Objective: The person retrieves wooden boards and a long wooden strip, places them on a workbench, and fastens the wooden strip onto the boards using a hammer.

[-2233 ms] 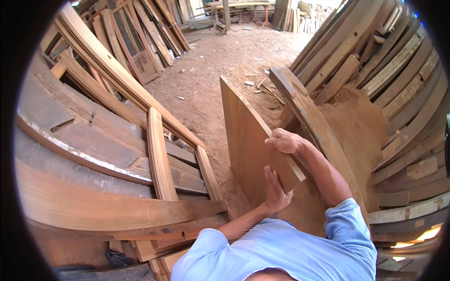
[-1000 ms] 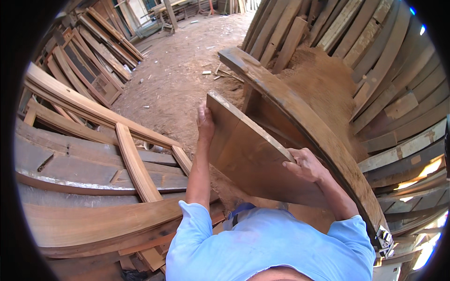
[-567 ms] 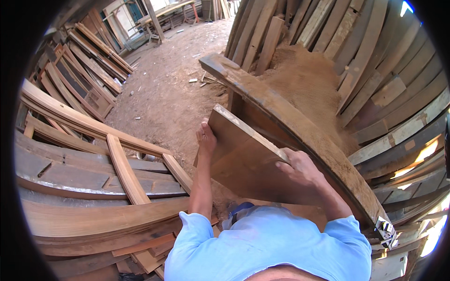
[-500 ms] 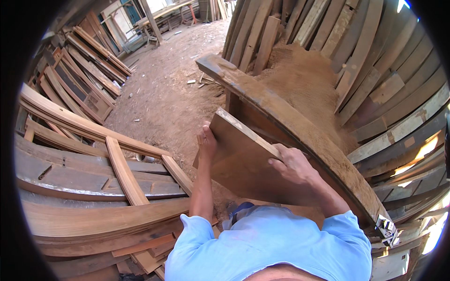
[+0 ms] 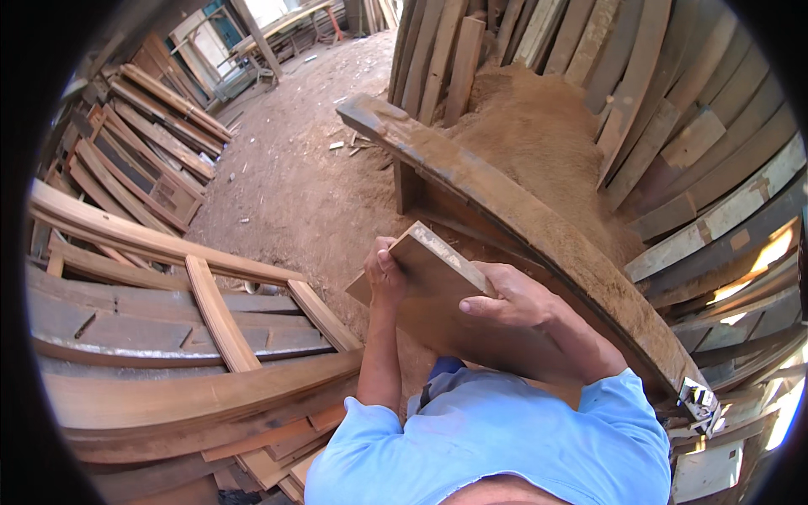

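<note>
The dirt floor (image 5: 286,185) is the biggest thing here; it is brown and bare in the middle, with small wood scraps on it. On the person's right, many planks (image 5: 673,126) lean upright against each other like a wall, and a heap of sawdust (image 5: 539,143) lies at their foot. On the left side, curved wooden frames (image 5: 194,337) are stacked flat in a pile. A long heavy beam (image 5: 522,227) runs from the far middle toward the near right, dusted with sawdust on top. Just beside this beam, in front of the person's chest, is a flat wooden board (image 5: 429,278). The person holds it tilted in the air, with its far corner higher; I cannot tell if its low end touches the beam. The right hand (image 5: 509,299) lies over the right edge of the board, its fingers curled and pressed on the top face. The left hand (image 5: 385,273) grips the left edge, its fingers clamped around it. The person wears a light blue shirt (image 5: 488,438).
</note>
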Motion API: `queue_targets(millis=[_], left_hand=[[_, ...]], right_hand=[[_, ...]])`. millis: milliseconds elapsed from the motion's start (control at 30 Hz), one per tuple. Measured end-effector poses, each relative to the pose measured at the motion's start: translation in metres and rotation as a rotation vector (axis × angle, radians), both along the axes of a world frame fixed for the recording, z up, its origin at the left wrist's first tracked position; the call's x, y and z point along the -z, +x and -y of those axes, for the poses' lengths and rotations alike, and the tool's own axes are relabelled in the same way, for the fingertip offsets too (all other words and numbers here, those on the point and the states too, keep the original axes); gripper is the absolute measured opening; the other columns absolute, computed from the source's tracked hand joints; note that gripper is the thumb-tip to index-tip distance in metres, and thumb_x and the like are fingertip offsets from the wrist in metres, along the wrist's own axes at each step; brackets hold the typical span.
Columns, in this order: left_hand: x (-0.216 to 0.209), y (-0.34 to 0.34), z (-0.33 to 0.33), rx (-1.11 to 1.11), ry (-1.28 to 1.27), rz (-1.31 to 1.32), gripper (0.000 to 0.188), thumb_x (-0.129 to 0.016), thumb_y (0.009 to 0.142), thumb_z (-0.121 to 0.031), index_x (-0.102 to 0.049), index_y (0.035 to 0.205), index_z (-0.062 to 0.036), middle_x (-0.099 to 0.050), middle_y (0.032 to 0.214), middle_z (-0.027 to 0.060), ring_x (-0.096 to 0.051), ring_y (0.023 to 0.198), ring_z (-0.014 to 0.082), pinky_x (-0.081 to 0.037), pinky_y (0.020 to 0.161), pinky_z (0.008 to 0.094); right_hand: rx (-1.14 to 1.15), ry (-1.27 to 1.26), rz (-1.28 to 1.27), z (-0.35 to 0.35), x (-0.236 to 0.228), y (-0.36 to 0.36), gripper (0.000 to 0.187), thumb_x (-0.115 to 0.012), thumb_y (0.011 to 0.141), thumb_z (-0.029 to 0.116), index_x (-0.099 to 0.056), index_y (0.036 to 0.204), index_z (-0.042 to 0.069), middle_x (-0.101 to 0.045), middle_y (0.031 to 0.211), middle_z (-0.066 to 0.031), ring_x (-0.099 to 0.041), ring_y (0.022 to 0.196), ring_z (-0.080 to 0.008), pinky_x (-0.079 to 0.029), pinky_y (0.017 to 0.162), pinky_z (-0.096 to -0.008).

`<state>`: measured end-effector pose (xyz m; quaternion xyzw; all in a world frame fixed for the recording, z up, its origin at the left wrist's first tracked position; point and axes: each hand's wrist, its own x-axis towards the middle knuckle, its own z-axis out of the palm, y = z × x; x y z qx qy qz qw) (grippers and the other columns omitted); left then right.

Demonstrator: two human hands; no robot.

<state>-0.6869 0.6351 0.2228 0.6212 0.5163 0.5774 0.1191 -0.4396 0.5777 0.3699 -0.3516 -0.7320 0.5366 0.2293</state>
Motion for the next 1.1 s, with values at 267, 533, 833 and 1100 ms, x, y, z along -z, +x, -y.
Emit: queue_targets(millis=[267, 533, 833, 1100], left_hand=[[-0.008, -0.008, -0.026, 0.016, 0.033, 0.024, 0.06, -0.02, 0.102, -0.048, -0.056, 0.085, -0.0028, -0.059, 0.075, 0.0182, -0.061, 0.072, 0.0398, -0.046, 0.064, 0.0449], [0.004, -0.027, -0.057, 0.051, 0.037, 0.006, 0.048, -0.025, 0.103, -0.037, -0.056, 0.089, -0.0033, -0.059, 0.078, 0.0182, -0.061, 0.075, 0.0405, -0.046, 0.067, 0.0453], [0.145, -0.027, -0.051, -0.474, -0.059, -0.151, 0.047, -0.029, 0.102, -0.034, -0.043, 0.132, -0.0007, -0.052, 0.127, 0.0295, -0.048, 0.12, 0.0438, -0.037, 0.101, 0.0467], [0.373, 0.092, 0.135, -0.009, -1.172, 0.963, 0.053, -0.03, 0.101, -0.034, -0.034, 0.143, -0.0014, -0.043, 0.138, 0.0305, -0.042, 0.128, 0.045, -0.035, 0.106, 0.0478]], right_hand=[[0.117, 0.094, 0.144, -0.013, -0.007, -0.026, 0.045, -0.063, 0.085, 0.018, -0.055, 0.124, -0.002, -0.063, 0.081, -0.015, -0.057, 0.072, -0.0186, -0.049, 0.072, -0.0357], [0.195, 0.07, 0.22, -0.032, -0.019, -0.054, 0.04, -0.062, 0.08, 0.013, -0.06, 0.116, -0.003, -0.067, 0.091, -0.0202, -0.062, 0.084, -0.0255, -0.049, 0.081, -0.0382], [0.214, 0.04, 0.157, -0.057, -0.007, -0.043, 0.037, -0.062, 0.079, 0.007, -0.06, 0.115, -0.003, -0.067, 0.097, -0.0114, -0.059, 0.09, -0.0171, -0.047, 0.085, -0.0326], [0.183, 0.077, 0.283, -0.062, -0.002, -0.036, 0.04, -0.063, 0.08, 0.009, -0.059, 0.116, -0.007, -0.067, 0.099, -0.0195, -0.063, 0.093, -0.0243, -0.048, 0.086, -0.0361]])
